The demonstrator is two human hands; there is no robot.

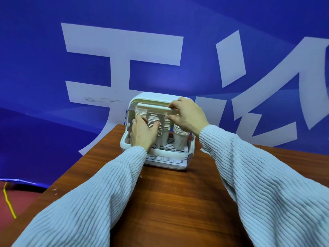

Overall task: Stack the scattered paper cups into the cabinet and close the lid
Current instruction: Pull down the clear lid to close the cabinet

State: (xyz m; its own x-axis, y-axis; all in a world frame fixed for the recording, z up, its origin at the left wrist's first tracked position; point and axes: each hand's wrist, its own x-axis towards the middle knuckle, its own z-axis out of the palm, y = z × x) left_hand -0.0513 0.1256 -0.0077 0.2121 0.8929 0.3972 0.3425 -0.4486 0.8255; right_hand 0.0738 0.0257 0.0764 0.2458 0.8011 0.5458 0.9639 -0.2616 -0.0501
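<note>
Cups in nested stacks stand inside a small white cabinet (156,157) at the far end of a brown wooden table (169,202). The left hand (142,132) reaches into the open front and wraps its fingers and thumb around the tallest stack of paper cups (156,125), whose many rims show as tight rings. A second stack (166,129) stands just behind and right of it, and a shorter stack (180,138) stands at the right side of the cabinet, all upright on the slatted white rack. The right hand (187,114) pinches the pale bar handle of the clear lid (153,106), which sits raised at the top of the cabinet, leaving the front open. Small dark print and a round blue mark show on the lower cups, too small to read. Both arms wear ribbed pale grey sleeves (267,193). Behind the table hangs a blue banner (35,68) bearing huge white Chinese characters, cut off by the frame so only parts of strokes show; one at left resembles 天 or 于, though which cannot be told. A yellow cable (8,200) lies on the red floor at lower left.
</note>
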